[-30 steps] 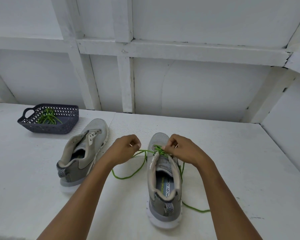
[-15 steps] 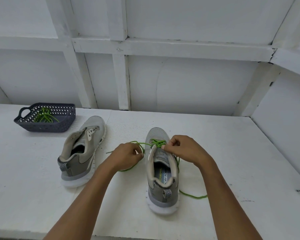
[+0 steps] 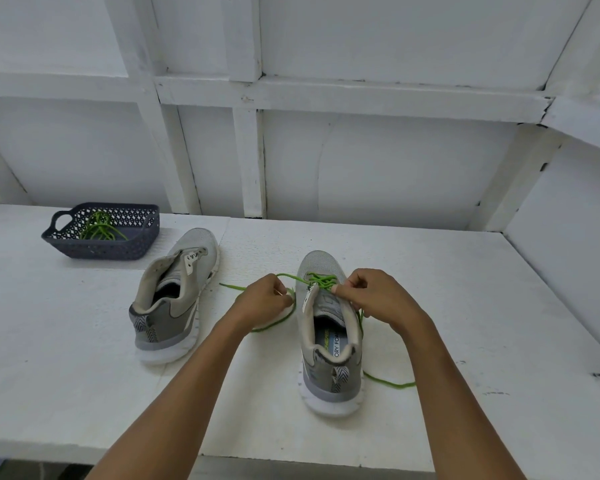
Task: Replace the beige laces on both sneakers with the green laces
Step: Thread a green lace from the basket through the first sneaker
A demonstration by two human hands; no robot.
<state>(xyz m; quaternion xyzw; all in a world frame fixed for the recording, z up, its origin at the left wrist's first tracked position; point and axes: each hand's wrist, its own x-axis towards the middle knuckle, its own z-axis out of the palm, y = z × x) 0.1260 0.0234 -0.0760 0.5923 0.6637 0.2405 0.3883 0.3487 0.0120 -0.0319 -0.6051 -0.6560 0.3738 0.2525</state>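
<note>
Overall, white table [image 3: 440, 292], white panelled wall [image 3: 395, 174]

The right hand [image 3: 378, 299] hides some lace holes on the sneaker [image 3: 329, 368] by the counter's [image 3: 465, 306] front edge. On the left hand [image 3: 262, 303], curled fingers [image 3: 284, 300] cover their pinch on the green lace [image 3: 321, 280]. The words [image 3: 336, 348] inside the sneaker are half hidden.

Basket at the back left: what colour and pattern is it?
The basket is dark navy with lattice-perforated walls; head view.

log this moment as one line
step: threading green lace | left hand: pinches lace | right hand: pinches lace at eyelets | second sneaker: unlaced | basket: spare green lace
</note>
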